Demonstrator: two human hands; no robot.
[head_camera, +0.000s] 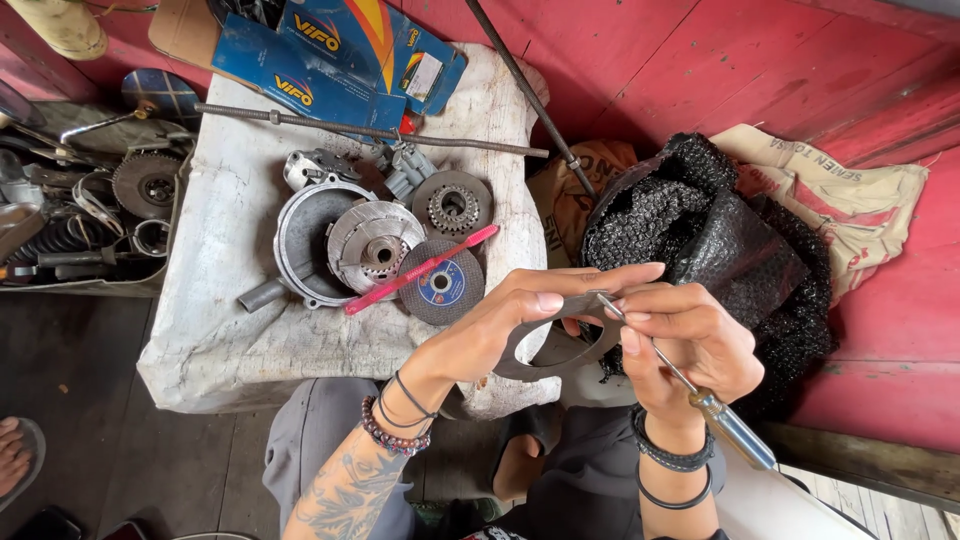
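Seen from above, two bare hands work over the person's lap. The left hand (520, 315) pinches a flat grey metal ring plate (560, 350) by its upper rim; the fingers hide part of the rim. The right hand (685, 350) has its grip clenched around one thin screwdriver (690, 385), whose tip touches the plate's top edge; its handle end is partly cut off behind the wrist. Just beyond, a white-covered worktop (230, 330) carries one round metal housing (305, 240), one clutch drum (375, 245), one gear (453, 205), one grinding disc (442, 285) and one pink toothbrush (420, 270). A black mesh bundle (710, 240) lies right; its contents are hidden.
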